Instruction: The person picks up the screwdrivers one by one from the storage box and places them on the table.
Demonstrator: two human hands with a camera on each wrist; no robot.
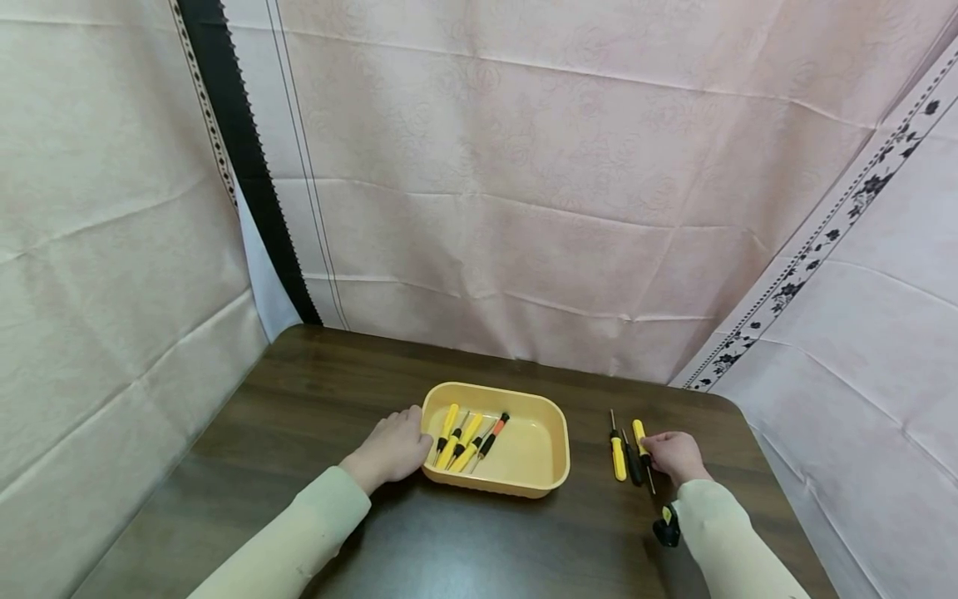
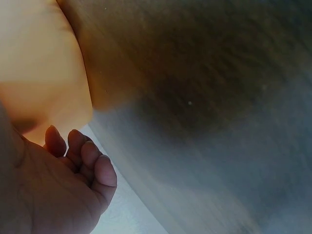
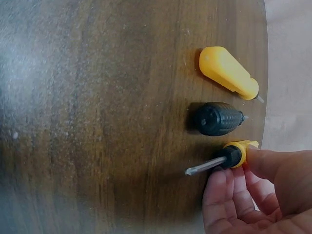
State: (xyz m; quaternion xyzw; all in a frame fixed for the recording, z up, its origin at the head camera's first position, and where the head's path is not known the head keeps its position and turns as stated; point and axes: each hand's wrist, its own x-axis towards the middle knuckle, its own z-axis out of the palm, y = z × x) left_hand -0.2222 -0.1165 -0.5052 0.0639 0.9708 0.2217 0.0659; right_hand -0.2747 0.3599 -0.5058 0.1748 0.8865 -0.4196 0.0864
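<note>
A yellow tray [image 1: 528, 485] holds several yellow-and-black screwdrivers [image 1: 469, 430] and one red-and-black screwdriver [image 1: 494, 435] in its left half. My left hand [image 1: 395, 447] touches the tray's left end; in the left wrist view, its fingers [image 2: 105, 170] are curled beside the tray wall [image 2: 44, 63]. To the right of the tray, my right hand [image 1: 676, 455] pinches the yellow handle of a screwdriver [image 3: 236, 153] between thumb and fingers, shaft toward the table's front edge. Beside it lie a black screwdriver [image 3: 218, 119] and a yellow screwdriver [image 3: 226, 70].
The dark wooden table [image 1: 479, 549] carries the tray near its back edge. Light patterned cloth [image 1: 479, 166] hangs behind the table and on both sides. A black object with a yellow-green part [image 1: 666, 527] is at the right wrist.
</note>
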